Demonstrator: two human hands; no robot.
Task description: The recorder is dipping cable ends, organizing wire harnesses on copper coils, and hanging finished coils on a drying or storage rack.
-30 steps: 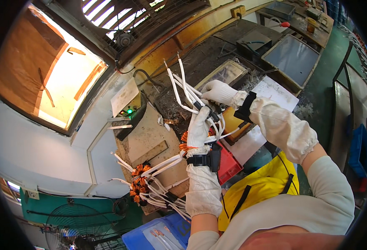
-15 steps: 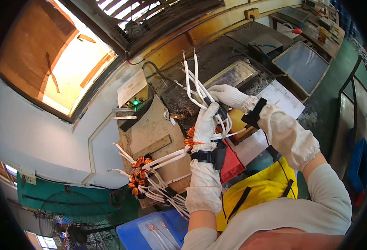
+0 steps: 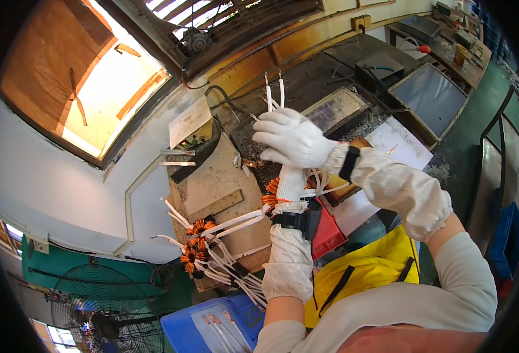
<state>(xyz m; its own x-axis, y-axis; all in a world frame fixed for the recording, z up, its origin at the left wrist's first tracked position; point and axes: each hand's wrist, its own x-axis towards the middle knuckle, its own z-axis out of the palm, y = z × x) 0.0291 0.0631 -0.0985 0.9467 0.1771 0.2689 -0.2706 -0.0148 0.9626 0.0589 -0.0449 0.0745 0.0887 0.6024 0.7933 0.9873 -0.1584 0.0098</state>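
Observation:
My right hand, in a white knit glove, is open with its fingers stretched to the left across the white wires. It covers the fingers of my left hand, whose glove and wrist show just below. The insulated white wires stand up beyond the right hand, with bare metal tips. They keep the upright place where my left hand gripped them a moment earlier. An orange copper-wound coil is beside the left glove. More white lengths loop out to its right.
More copper coils with white leads lie on the bench board. A small control box stands behind. A red bin, a blue bin and yellow cloth are near me. A glass-topped tray lies far right.
My right hand has let go beside the wire bundle and moved left over my left hand, its fingers now spread. The control box's green light no longer glows brightly. The left forearm has barely moved.

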